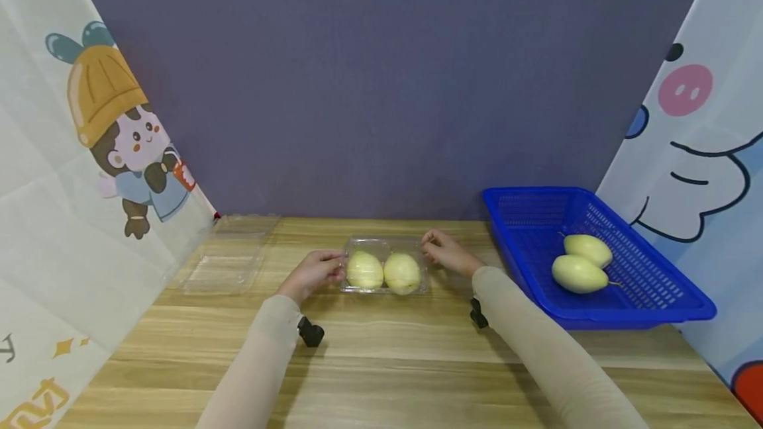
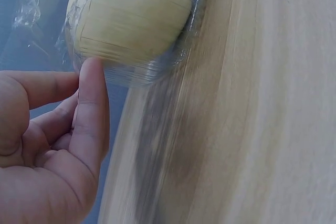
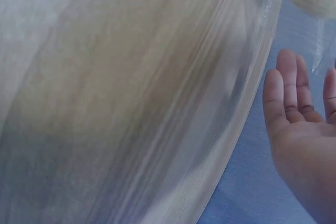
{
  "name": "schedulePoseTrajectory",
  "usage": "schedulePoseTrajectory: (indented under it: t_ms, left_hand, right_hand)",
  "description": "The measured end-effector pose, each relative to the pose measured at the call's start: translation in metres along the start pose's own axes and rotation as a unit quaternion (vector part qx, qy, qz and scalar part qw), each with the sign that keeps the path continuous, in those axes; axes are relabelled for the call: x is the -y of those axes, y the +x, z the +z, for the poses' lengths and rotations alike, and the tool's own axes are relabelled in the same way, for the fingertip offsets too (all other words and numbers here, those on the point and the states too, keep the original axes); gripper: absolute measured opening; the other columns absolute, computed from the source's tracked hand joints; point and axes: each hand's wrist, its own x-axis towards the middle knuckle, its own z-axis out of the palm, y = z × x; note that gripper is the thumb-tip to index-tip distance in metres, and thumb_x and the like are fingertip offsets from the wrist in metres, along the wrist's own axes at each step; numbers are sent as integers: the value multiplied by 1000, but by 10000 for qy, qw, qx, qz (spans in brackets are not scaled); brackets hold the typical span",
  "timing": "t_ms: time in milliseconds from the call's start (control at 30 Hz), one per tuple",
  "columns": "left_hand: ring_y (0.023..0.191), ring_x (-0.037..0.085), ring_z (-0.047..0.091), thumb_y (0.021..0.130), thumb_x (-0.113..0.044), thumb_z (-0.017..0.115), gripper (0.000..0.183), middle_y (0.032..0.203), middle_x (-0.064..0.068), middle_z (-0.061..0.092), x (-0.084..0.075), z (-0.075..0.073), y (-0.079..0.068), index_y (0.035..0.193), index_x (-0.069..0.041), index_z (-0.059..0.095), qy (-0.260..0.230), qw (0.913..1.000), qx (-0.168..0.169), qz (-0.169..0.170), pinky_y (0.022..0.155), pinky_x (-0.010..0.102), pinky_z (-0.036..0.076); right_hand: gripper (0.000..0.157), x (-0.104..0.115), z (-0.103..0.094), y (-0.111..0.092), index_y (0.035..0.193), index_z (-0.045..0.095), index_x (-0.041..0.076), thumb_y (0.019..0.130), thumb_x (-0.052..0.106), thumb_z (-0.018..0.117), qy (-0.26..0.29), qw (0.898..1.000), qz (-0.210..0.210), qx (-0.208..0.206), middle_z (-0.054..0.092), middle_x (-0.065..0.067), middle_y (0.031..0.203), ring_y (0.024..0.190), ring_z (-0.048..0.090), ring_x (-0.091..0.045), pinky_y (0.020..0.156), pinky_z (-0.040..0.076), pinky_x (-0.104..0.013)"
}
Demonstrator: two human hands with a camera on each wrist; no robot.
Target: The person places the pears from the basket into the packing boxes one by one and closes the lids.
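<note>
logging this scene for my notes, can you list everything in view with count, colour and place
clear plastic box: 1, transparent, middle of the table, between the hands
pears in the box: 2, pale yellow-green, side by side inside the clear plastic box
basket: 1, blue, on the table's right side
pears in the basket: 2, pale yellow-green, with stems, lying together in the basket
spare clear tray: 1, transparent, far left of the table
table: 1, light wood grain, under everything
backdrop: 1, grey-purple wall behind, with cartoon-print sheets at left and right
left hand: 1, at the box's left end, fingers touching it
right hand: 1, at the box's right end; contact is unclear
</note>
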Motion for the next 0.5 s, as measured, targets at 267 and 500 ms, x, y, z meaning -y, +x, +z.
schedulePoseTrajectory:
  t_ms: [267, 500]
  left_hand:
    - [85, 13, 63, 105, -4, 49, 38, 110, 16, 63, -3, 0, -2, 137, 16, 48, 96, 9999, -94, -33, 79, 23, 57]
    - [85, 13, 63, 105, -7, 50, 39, 110, 15, 64, -2, 1, -4, 138, 14, 49, 130, 9996, -230, -130, 81, 25, 58]
  right_hand:
    - [20, 2, 2, -1, 115, 47, 2, 106, 19, 43, 9, 10000, -10, 15, 60, -13, 97, 85, 62, -28, 76, 56, -44]
    - [24, 1, 4, -2, 120, 43, -1, 105, 18, 41, 240, 9996, 140, 66, 61, -15, 91, 78, 60, -25, 75, 56, -44]
